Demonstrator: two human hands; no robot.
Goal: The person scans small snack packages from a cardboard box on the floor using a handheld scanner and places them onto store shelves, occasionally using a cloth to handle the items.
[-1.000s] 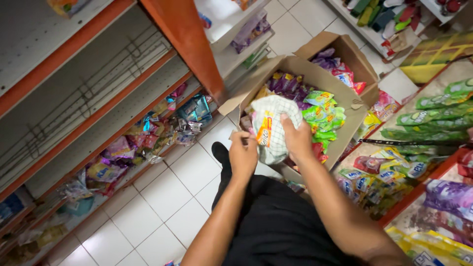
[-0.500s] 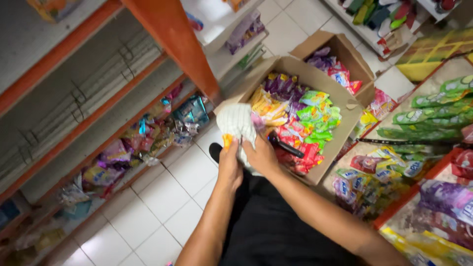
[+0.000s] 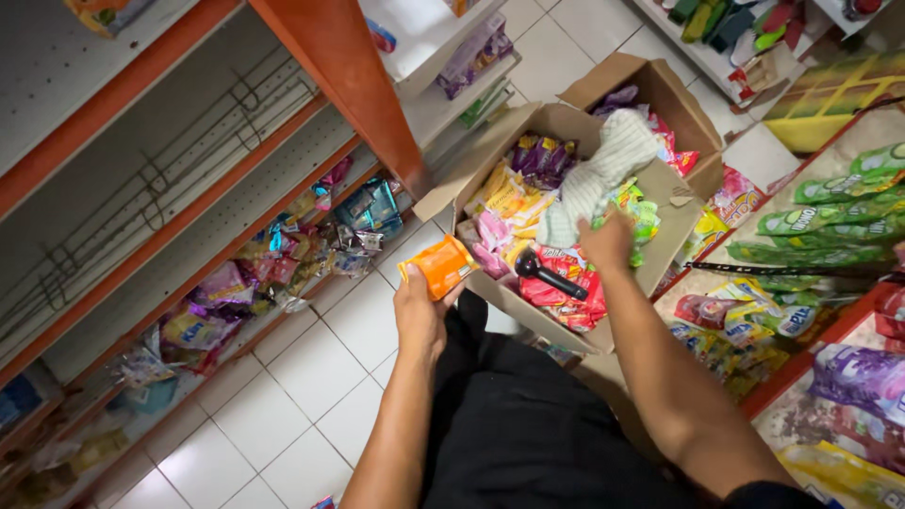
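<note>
2 hands busy, left hand [image 3: 419, 316] gripping orange packet [image 3: 440, 266], right hand [image 3: 608, 242] (over box [image 3: 679, 203]) holding cloth [image 3: 599, 179]

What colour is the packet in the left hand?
Orange packet, held by the left hand; head view.

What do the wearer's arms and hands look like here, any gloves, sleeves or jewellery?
Both arms are bare from the wrist as far up as the frame shows. The left hand and right hand wear no gloves; no rings, watch or bracelets are visible. A dark sleeve edge shows at the right upper arm. Dark clothing lies between the arms.
</note>
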